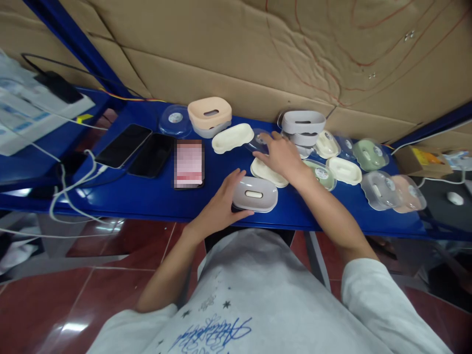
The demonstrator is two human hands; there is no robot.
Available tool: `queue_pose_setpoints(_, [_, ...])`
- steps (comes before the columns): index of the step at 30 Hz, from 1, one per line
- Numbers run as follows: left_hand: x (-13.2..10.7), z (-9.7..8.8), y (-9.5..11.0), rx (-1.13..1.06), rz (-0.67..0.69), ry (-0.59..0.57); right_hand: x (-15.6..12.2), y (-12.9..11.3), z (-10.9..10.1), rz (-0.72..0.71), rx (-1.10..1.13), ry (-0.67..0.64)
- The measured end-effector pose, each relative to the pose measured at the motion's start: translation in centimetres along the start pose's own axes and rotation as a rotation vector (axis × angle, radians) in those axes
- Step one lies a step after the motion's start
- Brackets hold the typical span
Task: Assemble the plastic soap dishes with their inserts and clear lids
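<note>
A grey oval soap dish with a pale bar in its centre slot lies near the table's front edge. My left hand grips its left end, fingers at the far side and thumb at the near side. My right hand reaches over the table with fingers apart. Its fingertips are at a clear plastic lid with a round label; whether they press on it I cannot tell. Under the right hand lies a cream tray, partly covered. Another cream tray sits to the left of the lid.
Stacked peach and grey dishes stand at the back, as do stacked grey ones. Several green, grey and peach lidded dishes spread to the right. Phones and a white cable lie left. Cardboard lines the back.
</note>
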State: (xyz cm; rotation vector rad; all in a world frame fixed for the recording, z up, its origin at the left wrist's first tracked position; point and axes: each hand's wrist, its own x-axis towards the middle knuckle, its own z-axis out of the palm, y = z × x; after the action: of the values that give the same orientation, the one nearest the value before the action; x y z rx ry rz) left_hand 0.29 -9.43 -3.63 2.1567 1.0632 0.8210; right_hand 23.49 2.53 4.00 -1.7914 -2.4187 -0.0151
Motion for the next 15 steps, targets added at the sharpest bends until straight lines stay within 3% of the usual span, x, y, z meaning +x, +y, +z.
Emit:
queue_pose_setpoints(3, [0.1,0.2,-0.4,-0.066,-0.013,0.047,-6.3,-0.3,-0.7,-0.133,0.064,0.054])
queue_pose_setpoints(7, [0.2,0.2,-0.7,-0.085,-0.019,0.043,-12.5,-0.2,0.7,-0.324,0.2,-0.004])
queue_pose_setpoints(10, [0.2,0.0,-0.7,-0.063,-0.013,0.017,-14.4,-0.6,2.3,-0.387,0.219,0.025])
queue_pose_setpoints(15, [0.4,-0.4,-0.3,-0.072,-0.045,-0.025,-14.6,-1.3,3.5,-0.434,0.161,0.114])
